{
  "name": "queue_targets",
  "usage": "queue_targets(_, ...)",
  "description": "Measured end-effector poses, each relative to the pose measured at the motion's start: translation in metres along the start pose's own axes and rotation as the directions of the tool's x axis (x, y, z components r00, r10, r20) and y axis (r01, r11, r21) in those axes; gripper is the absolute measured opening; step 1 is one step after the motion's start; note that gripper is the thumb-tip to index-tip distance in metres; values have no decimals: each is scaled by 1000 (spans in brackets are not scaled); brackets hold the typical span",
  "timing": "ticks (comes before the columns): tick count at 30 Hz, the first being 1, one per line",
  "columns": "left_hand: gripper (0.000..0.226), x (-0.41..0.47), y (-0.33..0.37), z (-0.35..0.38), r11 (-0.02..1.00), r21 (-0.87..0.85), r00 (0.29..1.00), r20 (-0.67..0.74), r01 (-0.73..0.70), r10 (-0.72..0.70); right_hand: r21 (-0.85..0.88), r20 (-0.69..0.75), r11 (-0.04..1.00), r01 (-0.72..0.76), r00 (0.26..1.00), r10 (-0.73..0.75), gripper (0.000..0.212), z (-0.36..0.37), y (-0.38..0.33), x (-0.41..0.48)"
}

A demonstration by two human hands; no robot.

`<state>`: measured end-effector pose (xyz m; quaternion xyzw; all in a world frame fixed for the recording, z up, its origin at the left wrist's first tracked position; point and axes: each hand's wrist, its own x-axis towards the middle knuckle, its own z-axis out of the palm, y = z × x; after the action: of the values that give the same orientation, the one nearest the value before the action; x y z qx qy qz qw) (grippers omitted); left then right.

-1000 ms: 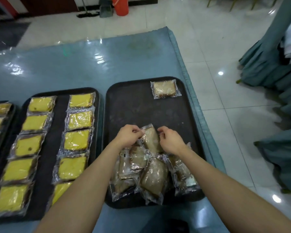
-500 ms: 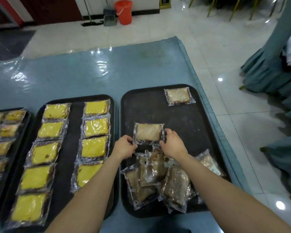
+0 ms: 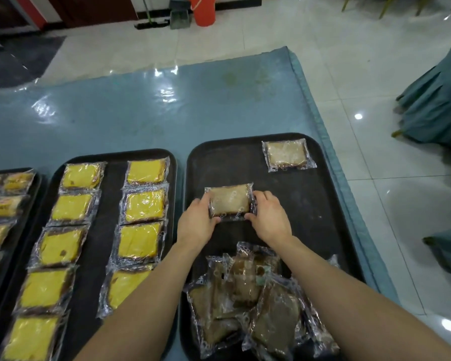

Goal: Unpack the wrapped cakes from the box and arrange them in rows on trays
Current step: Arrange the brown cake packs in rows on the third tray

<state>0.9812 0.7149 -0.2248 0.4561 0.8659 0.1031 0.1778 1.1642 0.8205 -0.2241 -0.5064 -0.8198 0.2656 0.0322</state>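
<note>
Now both hands (image 3: 195, 225) (image 3: 270, 222) pinch a crinkly, clear-wrapped rectangular brown cake (image 3: 229, 203).

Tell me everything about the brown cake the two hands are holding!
The brown cake is a flat, roughly rectangular slice sealed in a clear, shiny plastic wrapper with crinkled edges and faint printed marks. It lies flat, top side up, near the middle of the black tray, apart from the other wrapped cake in the far right corner. The left hand grips its left edge and the right hand its right edge. Whether it rests on the tray or hangs just above it cannot be told.
</note>
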Motion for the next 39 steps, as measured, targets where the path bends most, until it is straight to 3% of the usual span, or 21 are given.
queue_targets(13,65,129,-3,-24,988,157,996,-84,9,4,-113,-26,992,54,998,-57,59,-14,-38,133)
queue_targets(19,71,111,1,-28,994,110,999,-42,-3,8,12,15,1000,25,1000,-25,84,-14,-35,120)
queue_targets(23,58,69,3,-32,1000,-4,1000,-8,15,-15,10,60,1000,11,998,-11,70,-17,-23,73)
queue_targets(25,37,42,5,-31,999,-34,997,73,15,-12,15,63,1000,-2,998,1,60,-16,-11,42)
queue_targets(27,35,14,12,-30,990,-130,957,289,55,-15,25,71,1000,-8,997,6,48,-12,3,11)
queue_targets(29,49,-15,23,-26,944,-272,828,560,188,-3,38,69,999,-21,997,18,35,-8,17,-17)
queue_targets(30,53,-28,28,-23,937,-283,776,631,207,19,45,58,998,-34,998,31,29,-6,24,-29)
queue_targets(31,51,-38,31,-18,946,-275,768,638,169,48,53,48,997,-51,998,48,25,-4,30,-40)
queue_targets(33,35,-53,33,-8,957,-277,825,558,86,88,77,69,993,-84,995,78,26,-4,38,-58)
queue_targets(39,13,-65,32,-13,881,-460,939,339,109,60,245,172,946,-212,970,173,39,-14,48,-76)
